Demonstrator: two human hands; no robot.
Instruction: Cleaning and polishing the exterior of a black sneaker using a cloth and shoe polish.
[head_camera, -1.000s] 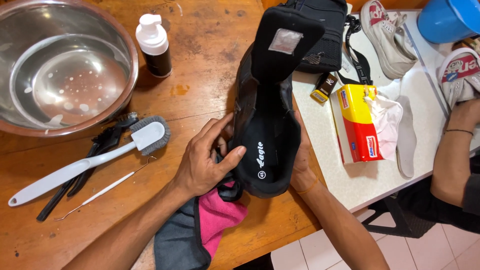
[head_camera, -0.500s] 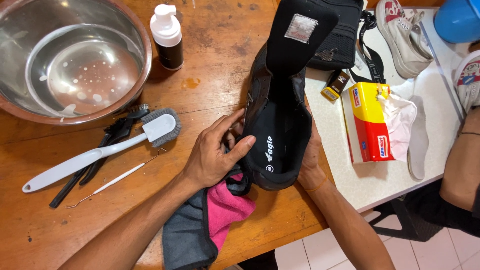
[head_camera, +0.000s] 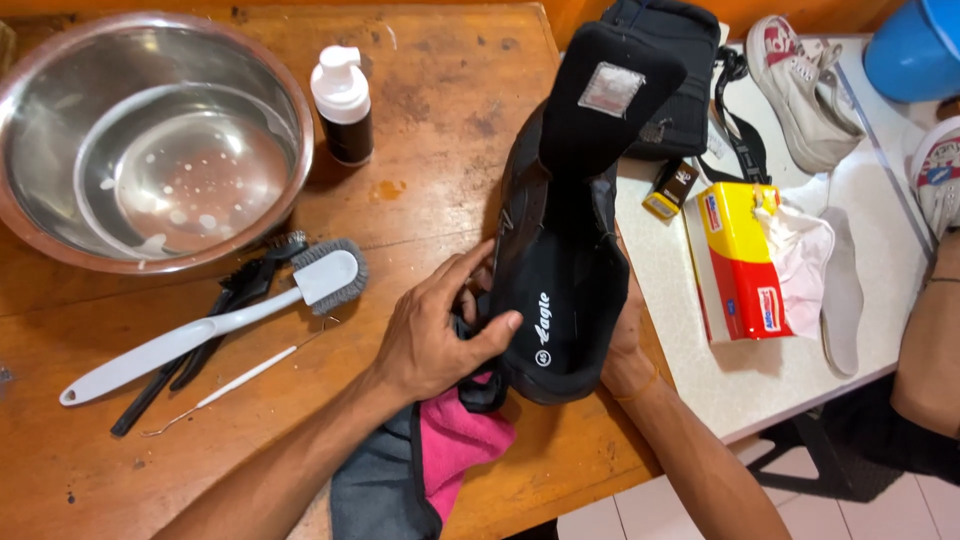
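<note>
Head view looks down on a black shoe (head_camera: 565, 250) held sole-side away, its opening and insole facing up, above the edge of the wooden desk (head_camera: 420, 180). The left hand (head_camera: 435, 335) grips the shoe's near side, thumb pressed over the rim by the heel. The right hand (head_camera: 628, 345) cups the far side from beneath; its fingers are mostly hidden, so it seems to be clasping the shoe. A pink and grey cloth (head_camera: 430, 460) lies under the left wrist. A white-handled brush (head_camera: 215, 325) rests just left, near a steel bowl (head_camera: 150, 140).
</note>
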